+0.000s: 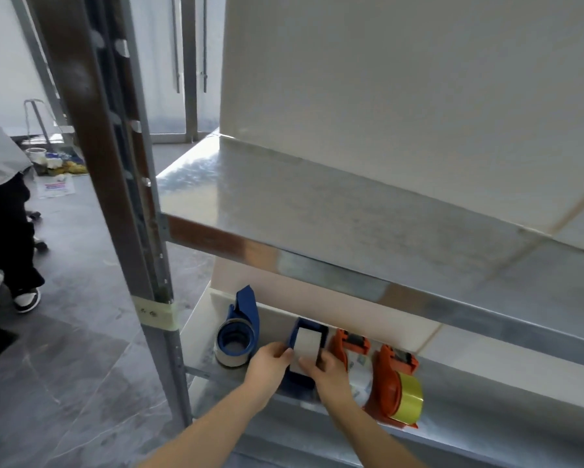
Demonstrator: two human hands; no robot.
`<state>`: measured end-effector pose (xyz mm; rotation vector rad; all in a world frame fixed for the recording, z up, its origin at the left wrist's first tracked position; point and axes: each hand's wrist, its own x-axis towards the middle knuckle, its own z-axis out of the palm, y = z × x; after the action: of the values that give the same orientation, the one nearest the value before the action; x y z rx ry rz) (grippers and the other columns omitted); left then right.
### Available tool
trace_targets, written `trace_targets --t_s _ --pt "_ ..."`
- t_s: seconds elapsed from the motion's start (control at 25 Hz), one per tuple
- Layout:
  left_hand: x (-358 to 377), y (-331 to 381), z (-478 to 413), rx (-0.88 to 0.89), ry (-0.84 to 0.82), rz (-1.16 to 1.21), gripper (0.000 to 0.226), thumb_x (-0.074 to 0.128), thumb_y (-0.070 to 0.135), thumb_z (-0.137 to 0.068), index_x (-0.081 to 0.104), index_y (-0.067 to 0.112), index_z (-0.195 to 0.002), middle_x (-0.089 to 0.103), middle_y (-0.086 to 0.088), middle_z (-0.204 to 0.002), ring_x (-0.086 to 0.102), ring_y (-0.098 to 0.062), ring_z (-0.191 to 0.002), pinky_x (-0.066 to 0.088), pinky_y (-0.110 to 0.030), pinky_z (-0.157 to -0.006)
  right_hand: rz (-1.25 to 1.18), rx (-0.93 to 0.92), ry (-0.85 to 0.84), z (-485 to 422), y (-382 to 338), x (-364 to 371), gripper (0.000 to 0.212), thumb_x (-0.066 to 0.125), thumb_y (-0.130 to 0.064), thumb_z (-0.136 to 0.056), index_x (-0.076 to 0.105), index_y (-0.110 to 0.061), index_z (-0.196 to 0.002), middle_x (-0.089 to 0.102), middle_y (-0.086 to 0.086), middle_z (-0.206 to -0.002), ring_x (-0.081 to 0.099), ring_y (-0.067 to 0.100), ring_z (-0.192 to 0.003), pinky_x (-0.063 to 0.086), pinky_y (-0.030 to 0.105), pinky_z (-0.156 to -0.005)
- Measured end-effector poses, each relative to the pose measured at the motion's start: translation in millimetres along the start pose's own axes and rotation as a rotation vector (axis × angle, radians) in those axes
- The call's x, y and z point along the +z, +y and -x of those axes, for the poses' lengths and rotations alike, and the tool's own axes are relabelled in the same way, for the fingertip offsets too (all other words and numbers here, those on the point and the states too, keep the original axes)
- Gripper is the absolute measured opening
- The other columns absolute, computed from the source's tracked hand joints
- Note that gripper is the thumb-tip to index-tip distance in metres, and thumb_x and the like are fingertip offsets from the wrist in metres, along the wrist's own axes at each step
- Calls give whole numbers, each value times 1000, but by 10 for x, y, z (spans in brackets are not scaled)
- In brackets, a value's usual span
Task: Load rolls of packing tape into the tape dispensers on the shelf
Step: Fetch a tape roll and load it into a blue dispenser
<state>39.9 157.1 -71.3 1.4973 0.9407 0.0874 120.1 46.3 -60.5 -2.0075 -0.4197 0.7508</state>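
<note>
On the lower shelf [486,393] stand several tape dispensers in a row. A blue dispenser [241,319] at the left carries a clear tape roll [233,349]. Both my hands are on a second blue dispenser [299,380] with a whitish tape roll [307,344] in it. My left hand [267,364] grips its left side. My right hand [327,369] holds the right side, fingers laid over the roll. To the right stand an orange dispenser [346,344] with a clear roll and another orange dispenser [387,383] with a yellow roll [409,396].
A bare metal shelf [317,211] juts out above the lower one, close over the dispensers. A brown and grey upright post [142,265] stands at the left. Another person's legs [10,251] are on the grey floor at far left, with clutter behind.
</note>
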Motion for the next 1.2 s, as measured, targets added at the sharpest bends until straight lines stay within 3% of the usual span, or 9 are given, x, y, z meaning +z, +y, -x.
trace_targets --t_s 0.12,0.28,0.44,0.64,0.8,0.88,1.0,1.2 --pt "83 -16 -35 -24 -18 -21 22 56 26 -92 67 16 -108 72 -8 -101 64 -26 -94 54 -38 -86 -12 81 127 54 72 -28 8 66 -16 -89 64 -21 -95 70 -5 -92 65 10 -88 46 16 -71" --pt "116 -35 5 28 87 -154 18 53 25 -93 68 17 -101 72 -5 -97 63 -22 -88 50 -33 -74 -22 156 300 154 67 10 10 66 -22 -88 60 -15 -84 68 1 -88 64 20 -86 51 32 -78" --pt "110 -92 35 21 65 -221 19 53 23 -92 69 16 -100 72 -7 -96 63 -23 -88 49 -34 -74 81 143 333 234 46 20 11 63 -29 -90 59 -23 -98 66 -3 -103 61 18 -99 53 38 -92" --pt "66 -2 82 95 67 -249 17 57 18 -87 63 16 -102 70 -3 -98 61 -20 -87 48 -32 -70 168 -14 303 355 -118 -163 29 66 -29 -87 60 -23 -115 68 -7 -109 63 14 -102 54 35 -92" --pt "-49 213 121 196 106 -309 41 64 20 -83 56 17 -122 63 -1 -118 61 -24 -105 46 -30 -76 165 -125 303 466 -319 -356 45 68 -23 -87 50 -28 -127 65 -6 -114 62 14 -105 53 34 -93" --pt "-69 332 140 287 114 -392 44 66 24 -80 54 18 -122 62 -2 -119 62 -24 -103 50 -32 -77 157 -184 306 545 -407 -510 48 68 -23 -87 47 -31 -129 62 -9 -113 60 11 -104 54 31 -91" --pt "48 536 250 411 69 -493 44 67 26 -80 54 19 -121 60 -3 -116 61 -22 -98 49 -33 -75 207 -222 329 706 -448 -838 47 66 -23 -88 46 -32 -130 65 -7 -101 63 11 -89 55 24 -73" --pt "636 842 462 522 -93 -537 41 69 26 -77 57 19 -115 61 -4 -116 61 -24 -103 51 -35 -84 256 -198 439 1052 -218 -1590 48 67 -20 -85 48 -28 -128 60 -4 -71 59 16 -68 50 33 -64"
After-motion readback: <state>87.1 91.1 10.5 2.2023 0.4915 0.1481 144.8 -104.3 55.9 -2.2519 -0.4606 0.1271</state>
